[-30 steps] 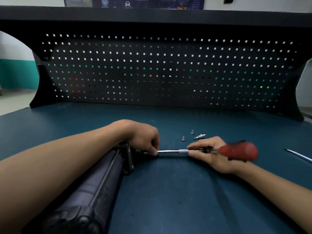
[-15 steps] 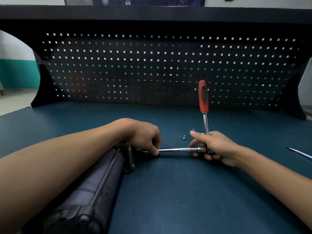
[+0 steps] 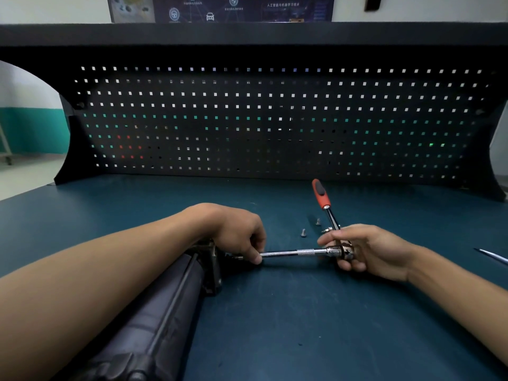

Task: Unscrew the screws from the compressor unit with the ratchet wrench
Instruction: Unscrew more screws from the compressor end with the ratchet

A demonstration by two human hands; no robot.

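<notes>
A long black compressor unit [image 3: 165, 303] lies on the blue bench, its end plate facing right. My left hand [image 3: 239, 235] rests over that end and pinches the near end of the chrome extension bar [image 3: 297, 253]. The bar runs level to the ratchet wrench head [image 3: 343, 252], which my right hand [image 3: 365, 251] grips. The wrench's red handle [image 3: 321, 194] points up and away, tilted slightly left. Two loose screws [image 3: 303, 232] lie on the bench just beyond the bar. The screw being worked is hidden under my left hand.
A black pegboard back panel [image 3: 275, 119] rises along the far edge of the bench [image 3: 302, 325]. A thin metal tool [image 3: 492, 255] lies at the right edge. A small metal piece [image 3: 327, 230] sits by the screws, partly behind the wrench.
The wrench handle swung from lying level on the right up to upright, then on to a slight leftward tilt. My left hand kept its hold on the bar.
</notes>
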